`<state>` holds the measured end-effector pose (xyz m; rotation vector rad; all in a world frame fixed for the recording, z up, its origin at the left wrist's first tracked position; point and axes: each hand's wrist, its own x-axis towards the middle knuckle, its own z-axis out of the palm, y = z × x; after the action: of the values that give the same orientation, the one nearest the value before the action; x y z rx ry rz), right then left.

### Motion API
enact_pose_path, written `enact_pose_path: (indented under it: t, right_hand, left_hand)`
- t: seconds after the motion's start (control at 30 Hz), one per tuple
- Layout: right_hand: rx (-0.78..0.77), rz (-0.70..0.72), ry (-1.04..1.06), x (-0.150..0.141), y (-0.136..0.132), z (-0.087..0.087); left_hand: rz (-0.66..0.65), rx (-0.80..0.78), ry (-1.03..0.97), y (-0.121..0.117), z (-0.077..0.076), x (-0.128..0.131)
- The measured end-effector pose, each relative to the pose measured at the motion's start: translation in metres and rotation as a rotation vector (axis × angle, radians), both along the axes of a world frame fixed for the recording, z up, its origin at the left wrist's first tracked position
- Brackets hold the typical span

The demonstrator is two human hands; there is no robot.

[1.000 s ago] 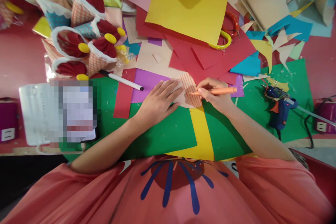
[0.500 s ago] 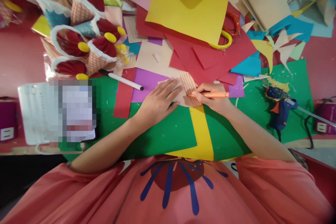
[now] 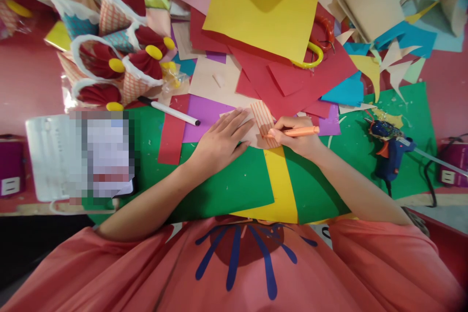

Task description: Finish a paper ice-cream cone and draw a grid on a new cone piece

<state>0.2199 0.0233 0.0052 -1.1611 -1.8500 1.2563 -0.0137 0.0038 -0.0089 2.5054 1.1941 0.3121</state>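
Note:
My right hand (image 3: 297, 137) grips an orange marker (image 3: 302, 131), its tip low on a pale paper piece (image 3: 262, 118) marked with orange stripes. Several cross lines run over the stripes near the tip. Flat on the left part of that paper lies my left hand (image 3: 223, 136), fingers stretched out, covering some of it. Beneath are a purple sheet (image 3: 199, 119), a green sheet (image 3: 219, 185) and a yellow strip (image 3: 281, 180). A white marker with a black tip (image 3: 175, 113) rests left of my left hand.
Cone-shaped paper pieces with red filling (image 3: 141, 70) crowd the upper left. A phone (image 3: 109, 156) lies at left. On the right is a blue hot glue gun (image 3: 393, 151) with its cord. Yellow-handled scissors (image 3: 315, 56) sit partly under a yellow sheet (image 3: 266, 5), among paper scraps.
The marker has tilted a little and its tip has shifted slightly to the right on the striped paper. My left hand stays in place.

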Motion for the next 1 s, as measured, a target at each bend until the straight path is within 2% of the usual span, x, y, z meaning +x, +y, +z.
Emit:
enact_pose_path:
  t: [0.13, 0.3, 0.63, 1.0]
  right_hand:
    - [-0.053, 0.065, 0.077, -0.0004, 0.0006, 0.001]
    - [-0.041, 0.022, 0.064, -0.0016, 0.0011, 0.0011]
    - [-0.091, 0.061, 0.07, -0.0013, 0.0001, 0.0022]
    - [-0.07, 0.084, -0.022, -0.0015, 0.0017, 0.0034]
  left_hand:
    - [-0.013, 0.009, -0.005, 0.0006, -0.0006, -0.0004]
    - [-0.011, 0.013, -0.013, 0.0006, -0.0019, -0.0011]
    - [-0.022, 0.035, -0.019, 0.0003, -0.002, -0.0008]
    - [-0.031, 0.066, -0.026, 0.0008, -0.0023, -0.0007]
